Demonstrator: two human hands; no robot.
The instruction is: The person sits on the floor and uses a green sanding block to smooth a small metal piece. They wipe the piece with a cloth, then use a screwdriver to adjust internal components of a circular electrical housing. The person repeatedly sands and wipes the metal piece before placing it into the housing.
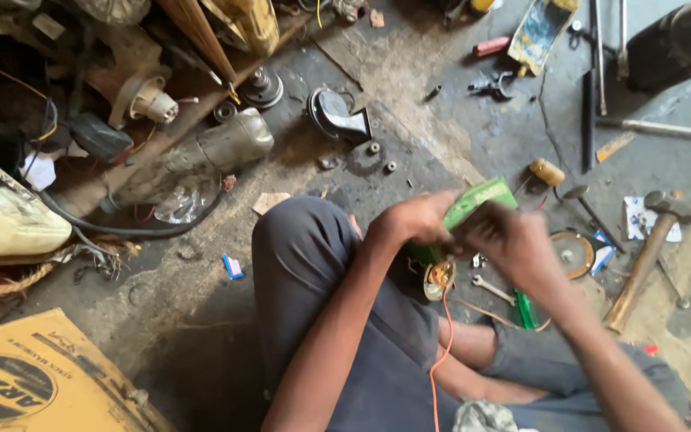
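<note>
I sit on a grimy concrete floor with my knees up, and both hands meet on a green power tool body (pixel 477 200) held over my lap. My left hand (pixel 413 220) grips its lower left side. My right hand (pixel 505 240) closes on its right side. An orange cable (pixel 444 344) runs down from the tool between my legs. Under the hands hangs a round part with copper windings (pixel 439 279). A small spanner (pixel 493 289) and a green-handled tool (pixel 525 309) lie on the floor just below my right hand.
A wooden-handled hammer (pixel 645 256), a smaller hammer (pixel 589 208) and a cutting disc (pixel 573 254) lie to the right. Long metal tools (pixel 593 88) are at the far right. Scrap parts and wires (pixel 145 104) crowd the left. A yellow cardboard box (pixel 41 376) sits bottom left.
</note>
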